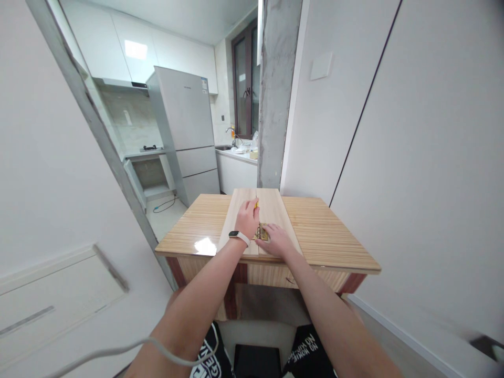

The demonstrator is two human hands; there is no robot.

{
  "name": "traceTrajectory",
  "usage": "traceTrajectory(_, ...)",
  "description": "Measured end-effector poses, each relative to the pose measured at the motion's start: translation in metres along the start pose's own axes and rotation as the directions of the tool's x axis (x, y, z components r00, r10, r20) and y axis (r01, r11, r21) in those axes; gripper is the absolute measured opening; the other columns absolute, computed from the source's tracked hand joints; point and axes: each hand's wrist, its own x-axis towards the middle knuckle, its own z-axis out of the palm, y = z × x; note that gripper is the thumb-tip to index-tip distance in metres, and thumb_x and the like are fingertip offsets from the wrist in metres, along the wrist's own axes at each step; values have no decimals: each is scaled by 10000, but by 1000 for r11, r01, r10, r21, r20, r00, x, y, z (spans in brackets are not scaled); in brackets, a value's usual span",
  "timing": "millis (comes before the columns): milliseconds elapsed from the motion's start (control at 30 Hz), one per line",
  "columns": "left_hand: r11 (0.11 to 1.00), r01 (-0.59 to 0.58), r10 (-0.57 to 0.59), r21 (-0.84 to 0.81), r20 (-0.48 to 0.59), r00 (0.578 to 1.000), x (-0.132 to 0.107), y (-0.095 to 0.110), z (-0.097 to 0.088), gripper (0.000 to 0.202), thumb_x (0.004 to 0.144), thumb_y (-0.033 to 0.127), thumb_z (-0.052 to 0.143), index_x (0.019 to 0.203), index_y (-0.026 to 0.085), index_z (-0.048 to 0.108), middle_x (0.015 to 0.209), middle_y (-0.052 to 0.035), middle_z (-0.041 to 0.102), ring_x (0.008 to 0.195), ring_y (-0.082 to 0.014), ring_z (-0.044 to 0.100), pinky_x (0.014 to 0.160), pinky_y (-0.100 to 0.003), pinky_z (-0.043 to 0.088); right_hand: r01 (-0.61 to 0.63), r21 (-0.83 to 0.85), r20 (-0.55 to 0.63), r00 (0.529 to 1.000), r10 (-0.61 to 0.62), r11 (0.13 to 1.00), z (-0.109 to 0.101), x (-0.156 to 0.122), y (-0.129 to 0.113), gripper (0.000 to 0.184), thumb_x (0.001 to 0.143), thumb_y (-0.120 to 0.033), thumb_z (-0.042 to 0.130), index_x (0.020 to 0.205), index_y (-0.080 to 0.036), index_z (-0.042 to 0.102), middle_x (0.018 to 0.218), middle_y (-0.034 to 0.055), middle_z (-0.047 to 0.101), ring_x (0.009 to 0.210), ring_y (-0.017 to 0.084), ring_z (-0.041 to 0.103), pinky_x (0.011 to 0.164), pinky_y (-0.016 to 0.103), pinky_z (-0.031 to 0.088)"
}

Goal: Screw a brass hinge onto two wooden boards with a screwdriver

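Two pale wooden boards lie side by side on a wooden table. A small brass hinge sits across the seam between them near the front. My left hand, with a band on its wrist, is closed round a thin yellow-tipped tool, its point down by the hinge. My right hand lies flat with its fingers pressing on the hinge and the right board.
The table stands against a white wall on the right and a grey concrete pillar behind. Beyond is a kitchen with a grey fridge, counter and sink. A white cable crosses my left forearm.
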Motion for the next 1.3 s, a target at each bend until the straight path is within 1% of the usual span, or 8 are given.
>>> traceTrajectory(100,999,-34,34,-6,7,999,1,-1,-2,308,1006,203,585,1309,234,630,1136,-88,628,1081,-228,628,1005,-392,533,0,-4,2,1000,0,1000,1,1,1,720,881,-720,596,1404,-225,601,1389,134,618,1312,313,518,1144,441,344)
traceTrajectory(233,1000,-16,17,18,-25,1000,1,-1,-2,291,966,258,681,1256,233,674,1119,-86,607,1057,-229,623,992,-398,539,2,-3,5,1000,-1,1000,1,1,1,715,885,-720,592,1396,-221,605,1393,136,617,1325,306,510,1149,427,336)
traceTrajectory(400,1000,28,-28,-4,-29,999,-1,-2,0,269,992,238,633,1259,236,669,1050,-72,613,982,-215,641,941,-383,554,4,1,4,1000,-4,1000,1,1,0,720,889,-717,589,1410,-221,593,1387,133,620,1324,297,511,1152,421,333)
traceTrajectory(667,999,45,-45,-13,-42,998,-3,-5,2,351,1000,146,554,1338,232,593,1154,-97,651,1043,-236,646,973,-410,547,1,-7,3,1000,-1,1000,3,1,1,738,885,-730,582,1410,-211,598,1399,138,615,1334,302,506,1160,428,331)
traceTrajectory(900,1000,-16,16,-3,-27,1000,-2,-3,-1,326,1001,211,583,1325,235,614,1161,-105,621,1102,-241,626,1016,-419,532,-5,1,4,1000,5,1000,1,0,-1,724,883,-721,590,1398,-213,604,1388,141,619,1326,301,509,1154,428,334)
traceTrajectory(1033,1000,14,-14,-3,-39,999,-1,-2,0,277,978,262,650,1254,239,659,1097,-88,601,1028,-231,634,965,-400,548,-1,-6,-1,1000,1,1000,-1,0,-2,717,886,-716,587,1394,-211,605,1380,138,623,1320,300,511,1151,428,341)
traceTrajectory(1133,999,46,-46,1,-44,998,-1,-2,1,255,979,245,646,1234,234,661,1061,-80,594,977,-222,639,931,-386,555,-5,-13,8,1000,5,1000,-3,0,-4,716,885,-719,587,1391,-212,608,1388,136,622,1322,301,512,1150,429,342)
traceTrajectory(1300,997,79,-78,22,-53,996,-2,-3,2,274,997,197,590,1267,225,628,1074,-82,585,974,-223,636,935,-390,551,-3,-17,1,1000,3,1000,-5,0,-5,731,889,-731,574,1394,-203,604,1394,133,624,1325,300,514,1151,428,350)
